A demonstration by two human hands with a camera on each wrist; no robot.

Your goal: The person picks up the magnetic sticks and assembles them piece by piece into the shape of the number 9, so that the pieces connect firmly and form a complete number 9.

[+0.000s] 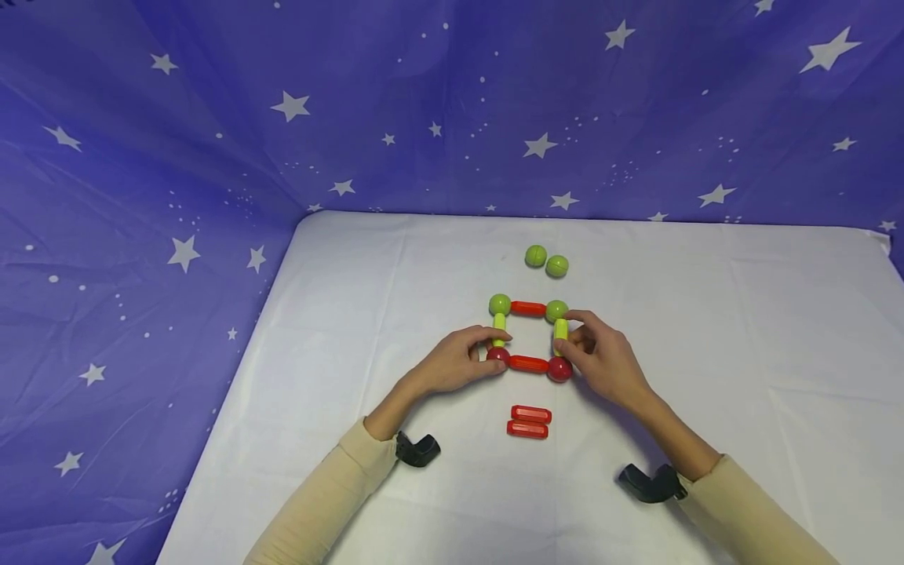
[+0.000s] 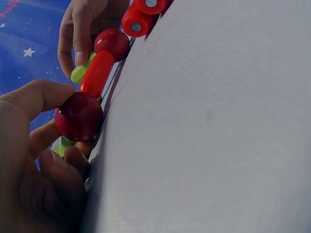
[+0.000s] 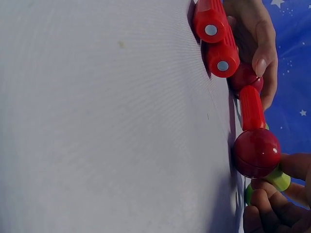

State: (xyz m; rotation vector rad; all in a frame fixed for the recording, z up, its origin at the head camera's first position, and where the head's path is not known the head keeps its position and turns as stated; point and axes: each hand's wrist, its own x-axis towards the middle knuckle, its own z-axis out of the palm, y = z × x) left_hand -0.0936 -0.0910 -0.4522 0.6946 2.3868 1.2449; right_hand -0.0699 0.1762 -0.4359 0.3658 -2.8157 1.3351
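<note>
Magnetic rods and balls form a four-sided frame on the table. My left hand [image 1: 452,362] grips its near-left red ball [image 2: 79,117], thumb on the ball and index finger reaching over the left yellow-green rod [image 1: 499,322]. On the other side, my right hand [image 1: 609,362] pinches the right yellow-green rod [image 1: 561,328], its index finger by the far-right green ball [image 1: 556,311]. A red rod [image 1: 528,364] links the left ball to the near-right red ball [image 1: 560,369]. Along the far side, another red rod [image 1: 528,308] reaches the far-left green ball [image 1: 500,304].
Two loose green balls [image 1: 536,256] lie beyond the frame. Nearer the person, two red rods [image 1: 529,429] lie side by side, with magnets showing at their ends. A white cloth covers the table [image 1: 706,329]; a blue starry curtain [image 1: 424,94] hangs behind and at the left.
</note>
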